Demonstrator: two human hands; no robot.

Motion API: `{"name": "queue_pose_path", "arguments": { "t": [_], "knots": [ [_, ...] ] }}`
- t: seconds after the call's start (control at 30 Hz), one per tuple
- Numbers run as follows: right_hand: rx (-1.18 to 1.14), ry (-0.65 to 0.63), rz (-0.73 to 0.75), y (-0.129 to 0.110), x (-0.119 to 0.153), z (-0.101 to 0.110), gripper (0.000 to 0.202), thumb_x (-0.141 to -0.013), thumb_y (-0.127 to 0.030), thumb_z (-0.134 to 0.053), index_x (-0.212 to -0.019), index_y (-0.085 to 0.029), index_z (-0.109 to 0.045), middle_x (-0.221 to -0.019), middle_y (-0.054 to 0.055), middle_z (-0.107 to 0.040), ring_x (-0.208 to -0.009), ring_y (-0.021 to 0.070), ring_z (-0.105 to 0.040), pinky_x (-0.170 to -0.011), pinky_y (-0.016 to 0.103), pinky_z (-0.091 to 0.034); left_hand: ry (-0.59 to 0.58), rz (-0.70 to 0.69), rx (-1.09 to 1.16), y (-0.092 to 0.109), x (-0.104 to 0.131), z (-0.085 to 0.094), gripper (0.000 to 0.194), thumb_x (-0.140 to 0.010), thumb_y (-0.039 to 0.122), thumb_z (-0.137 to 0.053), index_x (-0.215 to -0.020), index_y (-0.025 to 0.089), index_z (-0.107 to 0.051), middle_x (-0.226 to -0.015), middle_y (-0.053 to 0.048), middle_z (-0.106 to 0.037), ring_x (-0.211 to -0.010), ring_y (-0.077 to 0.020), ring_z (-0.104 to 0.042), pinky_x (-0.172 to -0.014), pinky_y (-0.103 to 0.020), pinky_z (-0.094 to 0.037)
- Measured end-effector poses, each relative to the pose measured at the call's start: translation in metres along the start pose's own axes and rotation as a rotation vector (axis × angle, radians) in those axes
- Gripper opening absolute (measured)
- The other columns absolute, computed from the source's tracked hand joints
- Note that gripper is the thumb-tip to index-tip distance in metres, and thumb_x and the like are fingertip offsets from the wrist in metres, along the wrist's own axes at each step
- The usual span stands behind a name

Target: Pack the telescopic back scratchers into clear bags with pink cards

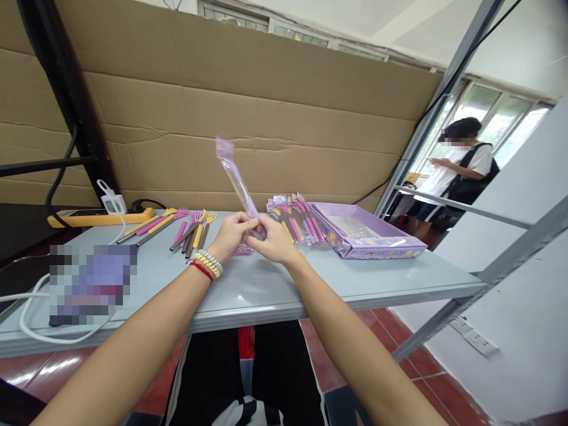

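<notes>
Both hands meet above the middle of the grey table. My left hand and my right hand pinch the lower end of a clear, purple-topped plastic packet, which tilts up and to the left. A purple item shows inside it. Loose forks and pens with metal shafts in yellow, pink and purple lie left of my hands. Right of them is a pile of packed pink and yellow items, beside an open purple box. A small pink packet lies partly hidden beneath my hands.
A yellow power strip with a white charger and cable stands at the back left. A blurred-out phone-like object lies at the front left. Cardboard backs the table; a metal post rises right. Another person stands beyond it.
</notes>
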State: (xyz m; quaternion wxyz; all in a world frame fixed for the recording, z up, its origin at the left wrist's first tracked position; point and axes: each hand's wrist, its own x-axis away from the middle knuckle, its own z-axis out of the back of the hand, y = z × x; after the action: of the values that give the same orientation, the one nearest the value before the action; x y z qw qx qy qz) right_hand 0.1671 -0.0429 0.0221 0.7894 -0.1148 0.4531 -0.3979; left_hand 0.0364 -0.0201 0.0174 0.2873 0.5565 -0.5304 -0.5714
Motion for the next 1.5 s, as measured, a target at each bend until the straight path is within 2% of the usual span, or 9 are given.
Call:
{"name": "queue_pose_path", "arguments": {
  "t": [0.13, 0.27, 0.4, 0.57, 0.67, 0.77, 0.97, 1.2, 1.5],
  "knots": [
    [0.184, -0.021, 0.005, 0.0, 0.009, -0.006, 0.029, -0.079, -0.046, -0.056, -0.079, -0.022, -0.039, -0.081, 0.001, -0.051, -0.073, 0.0159, -0.047, -0.064, 0.028, -0.038, 0.027, -0.004, -0.034, 0.002, 0.001, 0.0, 0.033, -0.054, 0.037, -0.075, -0.057, 0.017, -0.05, -0.059, 0.001, -0.057, -0.054, -0.0097, -0.049, -0.052, -0.024, -0.038],
    [0.353, -0.023, -0.051, 0.0, 0.014, -0.007, 0.014, -0.088, -0.036, -0.041, -0.085, -0.023, -0.041, -0.083, 0.004, -0.054, -0.073, 0.0194, -0.051, -0.063, 0.03, -0.038, -0.074, -0.025, -0.075, 0.007, 0.004, 0.0, 0.034, -0.059, 0.043, -0.073, -0.06, 0.017, -0.052, -0.065, 0.0, -0.058, -0.063, -0.0119, -0.053, -0.06, -0.026, -0.043],
    [0.543, 0.067, -0.1, 0.013, 0.012, 0.021, 0.011, -0.088, -0.03, -0.037, -0.086, -0.022, -0.044, -0.083, 0.007, -0.058, -0.074, 0.0221, -0.055, -0.066, 0.031, -0.038, -0.114, -0.065, -0.055, 0.018, 0.006, 0.003, 0.037, -0.063, 0.049, -0.07, -0.077, 0.016, -0.063, -0.088, -0.005, -0.063, -0.081, -0.0157, -0.057, -0.067, -0.028, -0.045],
    [0.827, 0.052, -0.275, 0.053, 0.01, 0.078, 0.025, -0.092, -0.035, -0.033, -0.098, -0.018, -0.051, -0.097, 0.015, -0.063, -0.086, 0.0289, -0.061, -0.072, 0.038, -0.042, 0.144, -0.054, -0.16, 0.019, -0.005, 0.019, 0.033, -0.058, 0.044, -0.073, -0.072, 0.017, -0.061, -0.078, -0.002, -0.06, -0.077, -0.0149, -0.055, -0.063, -0.026, -0.042],
    [0.948, -0.101, -0.382, 0.075, 0.011, 0.09, 0.034, -0.092, -0.035, -0.032, -0.109, -0.014, -0.053, -0.101, 0.02, -0.064, -0.092, 0.0337, -0.062, -0.078, 0.043, -0.043, 0.266, -0.013, -0.319, 0.012, -0.013, 0.029, 0.026, -0.056, 0.039, -0.071, -0.066, 0.017, -0.059, -0.067, 0.0, -0.055, -0.07, -0.0146, -0.052, -0.061, -0.026, -0.04],
    [0.949, -0.249, -0.467, 0.088, 0.013, 0.082, 0.042, -0.093, -0.039, -0.033, -0.12, -0.013, -0.052, -0.101, 0.023, -0.065, -0.094, 0.0364, -0.064, -0.079, 0.048, -0.044, 0.266, 0.007, -0.453, 0.006, -0.015, 0.034, 0.021, -0.057, 0.036, -0.067, -0.063, 0.017, -0.058, -0.064, 0.0, -0.054, -0.068, -0.0146, -0.049, -0.061, -0.027, -0.039],
    [0.916, -0.283, -0.487, 0.087, 0.011, 0.069, 0.061, -0.092, -0.054, -0.031, -0.138, -0.016, -0.044, -0.121, 0.025, -0.058, -0.113, 0.04, -0.056, -0.087, 0.054, -0.041, 0.255, -0.006, -0.569, 0.003, -0.015, 0.041, 0.018, -0.06, 0.035, -0.063, -0.064, 0.018, -0.058, -0.066, 0.0, -0.058, -0.065, -0.0144, -0.049, -0.061, -0.027, -0.039],
    [0.882, -0.274, -0.55, 0.087, -0.007, 0.067, 0.077, -0.081, -0.073, -0.036, -0.113, -0.01, -0.067, -0.136, 0.026, -0.044, -0.132, 0.0434, -0.032, -0.101, 0.058, -0.027, 0.329, 0.008, -0.636, 0.008, -0.017, 0.049, 0.012, -0.063, 0.03, -0.059, -0.066, 0.019, -0.059, -0.069, -0.001, -0.061, -0.064, -0.0147, -0.051, -0.062, -0.028, -0.039],
    [0.73, -0.048, -0.284, 0.051, -0.038, 0.01, 0.041, -0.088, -0.041, -0.046, -0.11, -0.012, -0.065, -0.123, 0.023, -0.052, -0.121, 0.0381, -0.039, -0.098, 0.053, -0.029, 0.494, 0.078, -1.244, 0.013, -0.017, 0.087, 0.007, -0.064, 0.02, -0.058, -0.068, 0.02, -0.064, -0.084, -0.015, -0.07, -0.091, -0.0324, -0.062, -0.077, -0.039, -0.043]
  ]
}}
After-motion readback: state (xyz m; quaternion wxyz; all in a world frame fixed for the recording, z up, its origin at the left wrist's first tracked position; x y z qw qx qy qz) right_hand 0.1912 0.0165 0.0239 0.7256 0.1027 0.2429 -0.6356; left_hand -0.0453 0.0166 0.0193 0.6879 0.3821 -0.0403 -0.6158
